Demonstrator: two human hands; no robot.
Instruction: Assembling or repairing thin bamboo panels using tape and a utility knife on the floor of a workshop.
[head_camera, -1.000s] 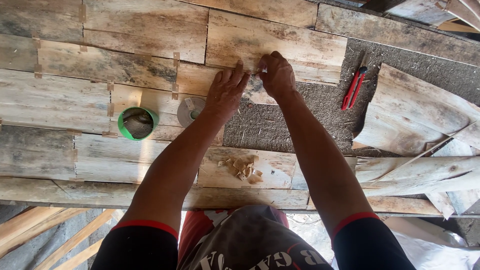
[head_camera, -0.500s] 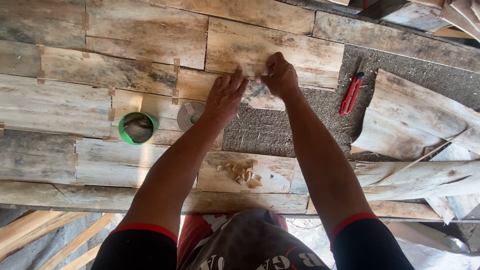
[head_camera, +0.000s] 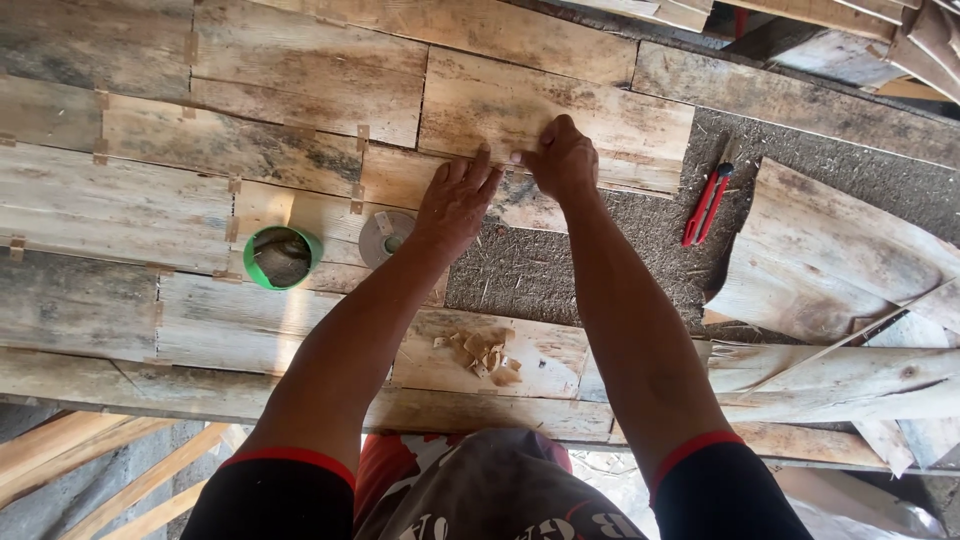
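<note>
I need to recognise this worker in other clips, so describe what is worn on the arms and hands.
Both hands, left hand and right hand, are bare: no gloves, and no rings or watch show. The forearms are uncovered. Short black sleeves with a red band at the hem cover both upper arms.

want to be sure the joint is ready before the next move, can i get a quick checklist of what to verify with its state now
1. Left hand lies flat on the veneer sheets at the seam: ok.
2. Right hand is pressed on the same seam, fingertips curled down: ok.
3. What sits under the right fingertips, tape or bare wood: cannot tell.
4. Tape roll lies within reach beside the left wrist: ok.
5. Red cutter lies apart on the dark mat, clear of both hands: ok.
6. Small wood scraps are loose on the near sheet: not ok.
</note>
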